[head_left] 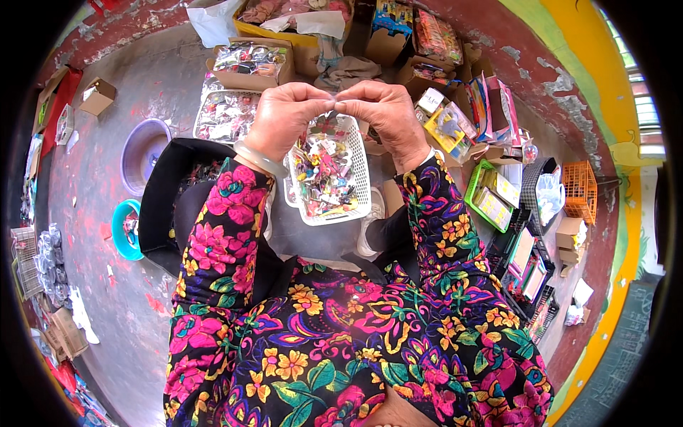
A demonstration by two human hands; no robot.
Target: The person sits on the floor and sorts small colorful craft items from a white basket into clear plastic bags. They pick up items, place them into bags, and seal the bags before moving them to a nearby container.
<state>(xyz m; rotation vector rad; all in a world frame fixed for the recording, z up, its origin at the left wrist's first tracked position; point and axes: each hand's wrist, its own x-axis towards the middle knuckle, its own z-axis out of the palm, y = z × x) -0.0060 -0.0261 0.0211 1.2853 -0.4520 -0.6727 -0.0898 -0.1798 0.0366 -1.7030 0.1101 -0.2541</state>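
My left hand (283,119) and my right hand (393,121) meet at the fingertips, raised in front of me. Both pinch at something small and dark between them, too small to make out. Below them stands a white perforated plastic basket (362,174), filled with many small colourful pieces (329,174) whose kind I cannot tell. A pale bangle (261,159) circles my left wrist. Floral sleeves cover both forearms.
Another white basket (201,128) of small packets lies beyond my left hand. Left are a black bin (158,206), a purple basin (128,160) and a turquoise basin (118,231). Boxes stand along the far wall; a green basket (475,186) and black crates (501,274) are right.
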